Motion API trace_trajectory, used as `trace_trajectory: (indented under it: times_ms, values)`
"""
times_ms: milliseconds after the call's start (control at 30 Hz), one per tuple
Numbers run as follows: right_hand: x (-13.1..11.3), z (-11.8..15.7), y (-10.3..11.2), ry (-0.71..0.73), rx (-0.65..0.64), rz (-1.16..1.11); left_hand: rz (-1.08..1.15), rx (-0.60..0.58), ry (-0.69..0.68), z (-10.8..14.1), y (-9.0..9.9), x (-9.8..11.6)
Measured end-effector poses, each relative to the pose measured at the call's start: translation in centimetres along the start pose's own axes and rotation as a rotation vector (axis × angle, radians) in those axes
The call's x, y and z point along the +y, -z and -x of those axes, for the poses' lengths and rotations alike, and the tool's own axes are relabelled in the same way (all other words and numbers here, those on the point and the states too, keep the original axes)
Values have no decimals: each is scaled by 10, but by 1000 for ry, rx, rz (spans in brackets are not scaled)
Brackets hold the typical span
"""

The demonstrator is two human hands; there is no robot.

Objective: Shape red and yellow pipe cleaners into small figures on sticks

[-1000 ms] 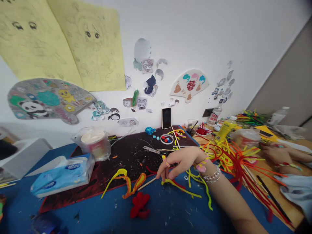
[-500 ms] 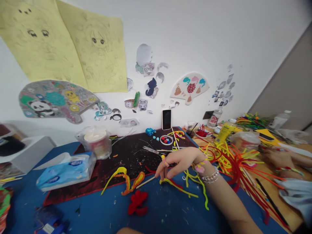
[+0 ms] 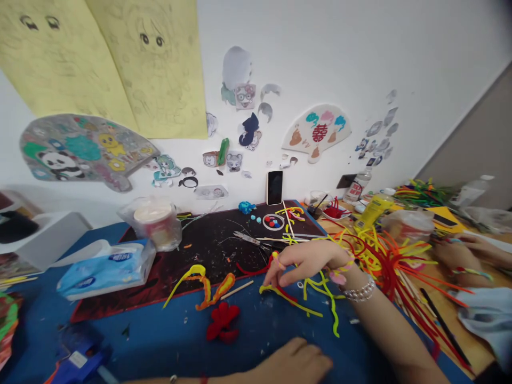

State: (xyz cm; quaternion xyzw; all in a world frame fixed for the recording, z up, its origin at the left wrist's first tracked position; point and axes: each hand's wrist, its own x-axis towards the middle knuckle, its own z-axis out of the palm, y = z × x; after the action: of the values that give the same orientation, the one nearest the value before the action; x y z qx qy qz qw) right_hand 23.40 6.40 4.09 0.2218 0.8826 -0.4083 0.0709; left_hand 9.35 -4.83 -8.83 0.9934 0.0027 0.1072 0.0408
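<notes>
My right hand (image 3: pixel 306 261) reaches over the table, its bent fingertips at a yellow pipe cleaner (image 3: pixel 294 303) and a red one beneath it; whether it grips them is hidden. My left hand (image 3: pixel 296 362) is low in the view, back upward, fingers curled and blurred, near no object. A red pipe-cleaner flower (image 3: pixel 223 322) lies on the blue mat (image 3: pixel 160 341). Left of my right hand are a thin wooden stick (image 3: pixel 237 289), an orange looped pipe cleaner (image 3: pixel 206 290) and a yellow bent one (image 3: pixel 182 280).
Scissors (image 3: pixel 250 239) and a ring of beads (image 3: pixel 274 222) lie on the dark mat. A tissue pack (image 3: pixel 106 272) and blue glue gun (image 3: pixel 80 357) are at left. At right are piled pipe cleaners (image 3: pixel 390 266), a yellow bottle (image 3: pixel 374 209) and another person's hands (image 3: pixel 456 256).
My left hand has come into view from the bottom edge. My right hand has moved away from the wooden stick, which now lies apart from it. The view has tilted slightly down.
</notes>
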Motion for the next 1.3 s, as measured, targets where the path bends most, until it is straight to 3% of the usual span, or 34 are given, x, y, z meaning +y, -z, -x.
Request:
trace_trajectory:
  times_ms: [67,133,233,333,433,533,633,733,1000,1167,1300]
  values:
    - [12,1,-12,-11,48,-21,-62,127,118,18,-8,-12]
    - [23,-2,-29,-58,196,-29,-92,169,115,37,-10,-17]
    - [36,-12,-57,-194,531,86,-53,101,113,55,2,-22]
    - [40,-23,-80,-485,781,367,46,24,227,59,23,-32]
    - [40,-28,-93,-718,830,617,142,61,475,58,39,-46]
    - [43,-30,-102,-788,747,697,347,155,667,58,41,-57]
    - [50,-31,-108,-760,697,674,498,238,795,60,38,-62]
    - [57,-30,-112,-691,747,575,543,321,826,62,40,-65]
    - [60,-37,-127,-415,1088,467,539,597,909,65,56,-92]
    - [57,-41,-130,-218,1184,588,599,588,875,63,64,-103]
    - [46,-45,-132,-204,1168,635,690,548,800,57,64,-104]
